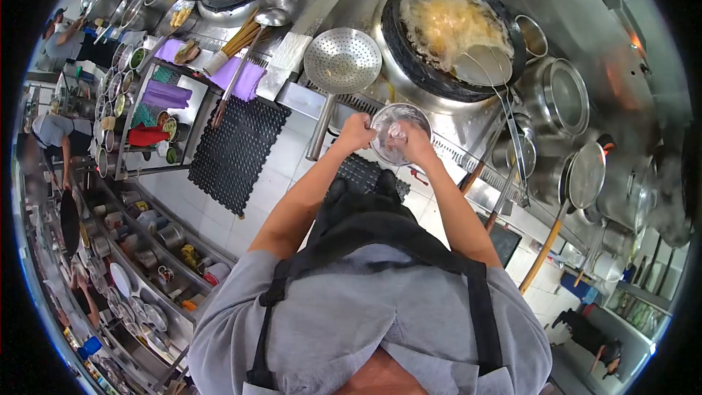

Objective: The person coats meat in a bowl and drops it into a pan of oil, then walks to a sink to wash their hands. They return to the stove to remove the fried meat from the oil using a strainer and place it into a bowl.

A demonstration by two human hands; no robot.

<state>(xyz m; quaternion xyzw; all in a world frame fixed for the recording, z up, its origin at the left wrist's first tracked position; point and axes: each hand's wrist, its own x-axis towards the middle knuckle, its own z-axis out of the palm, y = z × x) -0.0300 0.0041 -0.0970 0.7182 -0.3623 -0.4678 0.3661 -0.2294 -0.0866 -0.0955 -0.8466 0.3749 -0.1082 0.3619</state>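
In the head view my left hand (356, 132) grips the left rim of a small metal bowl (383, 155), fingers closed on its edge. My right hand (414, 142) reaches over the right rim into the bowl, with its fingers curled in a pale, wet-looking mass (393, 134) that I cannot identify. The bowl is held in front of the stove's near edge. Beyond it, a black wok (395, 29) holds bubbling oil with yellowish pieces frying. A round wire-handled strainer (479, 66) rests in the wok's near right side. A perforated skimmer (342, 60) lies just left of the bowl.
Metal pots (559, 99) and long-handled tools crowd the right. A ladle (272, 17), a bundle of sticks (243, 35) and purple cloths (238, 77) lie at the left. Black mats (238, 150) cover parts of the tiled floor. Other people (55, 132) stand at far left.
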